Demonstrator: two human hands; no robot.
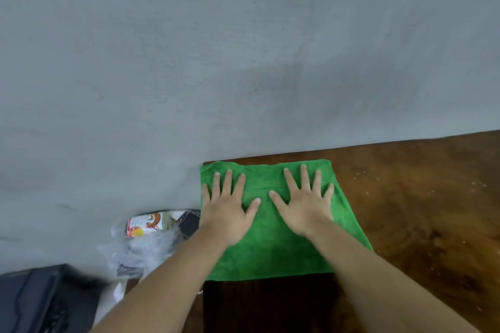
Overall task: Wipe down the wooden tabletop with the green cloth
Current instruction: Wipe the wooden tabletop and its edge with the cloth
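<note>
A green cloth [273,249] lies spread flat on the far left corner of the dark wooden tabletop [422,211]. Its left edge reaches the table's left edge and its far edge lies close to the wall. My left hand [228,204] presses flat on the cloth's left part, fingers straight and spread. My right hand [305,201] presses flat on the cloth's right part in the same way. Both forearms reach in from the bottom of the view. Pale specks dot the wood to the right of the cloth.
A grey wall [216,62] rises directly behind the table. Left of the table, lower down, lie a clear plastic bag [140,249] with a printed carton [147,224] and a black object [40,300]. The tabletop stretches on to the right.
</note>
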